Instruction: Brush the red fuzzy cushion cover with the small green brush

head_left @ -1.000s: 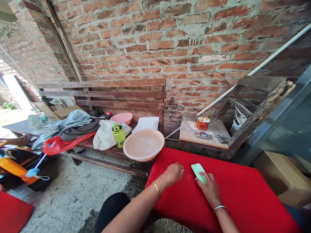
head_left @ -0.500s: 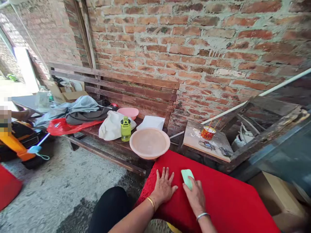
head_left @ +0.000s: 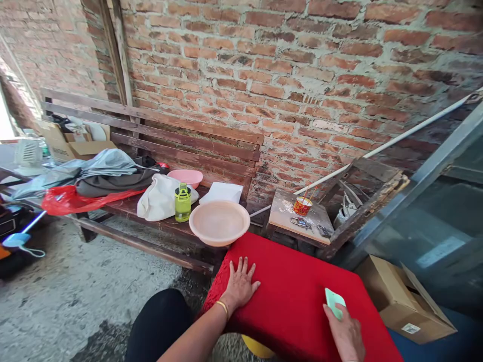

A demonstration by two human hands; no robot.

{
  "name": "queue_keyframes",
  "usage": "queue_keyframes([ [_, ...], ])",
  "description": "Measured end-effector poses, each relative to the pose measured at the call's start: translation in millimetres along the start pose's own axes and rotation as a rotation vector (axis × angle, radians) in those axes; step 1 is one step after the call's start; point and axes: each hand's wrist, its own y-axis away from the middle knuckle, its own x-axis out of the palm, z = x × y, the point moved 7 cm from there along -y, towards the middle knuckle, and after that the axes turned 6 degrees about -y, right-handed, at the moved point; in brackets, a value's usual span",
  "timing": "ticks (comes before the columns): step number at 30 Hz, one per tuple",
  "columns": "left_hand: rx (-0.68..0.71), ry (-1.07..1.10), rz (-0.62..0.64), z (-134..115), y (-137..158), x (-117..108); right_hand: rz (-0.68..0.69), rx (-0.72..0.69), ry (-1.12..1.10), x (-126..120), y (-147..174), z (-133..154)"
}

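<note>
You are resting your left hand [head_left: 239, 287] palm down, fingers spread and holding nothing, near the corner of the red-covered surface [head_left: 287, 274]. With your right hand [head_left: 346, 329] you are grasping the near end of a mint-green piece [head_left: 332, 298], thumb on one side and fingers over the other; it is lying over the red cover, toward the right part, well apart from your left hand. Whether its underside is fully touching, you cannot tell from above.

For good handling, you are probably best served by keeping the piece level, pressing evenly and letting the left palm hold the cover taut so it is not bunching.

Counting, you are working with one mint-green piece and one red cover. Around you are sitting two basins, one pale [head_left: 219, 224] and one pink [head_left: 186, 176]; one lime-green bottle [head_left: 183, 207]; one white bag [head_left: 153, 202]; one red-patterned cup [head_left: 302, 207] holding thin sticks too fine to count; and two cardboard boxes, one beside your right [head_left: 400, 296], one far left [head_left: 60, 143].
</note>
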Motion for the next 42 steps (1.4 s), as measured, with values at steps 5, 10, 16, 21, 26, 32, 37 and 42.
queue_keyframes([
  [5,-0.02,-0.059,-0.018,6,-4,10,0.204,-0.148,-0.072,70,48,109],
  [10,-0.034,-0.125,0.007,10,-5,12,0.263,-0.223,-0.105,77,58,130],
  [16,-0.045,-0.177,0.028,11,-4,8,0.152,0.082,-0.047,-2,14,-25],
  [21,-0.057,-0.228,0.053,10,-4,8,0.156,0.091,0.001,-8,24,-14],
  [26,-0.057,-0.223,0.054,6,-2,2,0.306,-0.181,-0.056,54,77,113],
  [32,-0.058,-0.196,0.048,1,0,-9,0.314,-0.165,-0.013,52,78,89],
  [37,-0.051,-0.184,0.027,-1,-1,-10,0.199,0.046,0.077,3,47,-18],
  [42,-0.057,-0.146,-0.003,-1,-1,-8,0.148,-0.049,0.032,21,65,7],
])
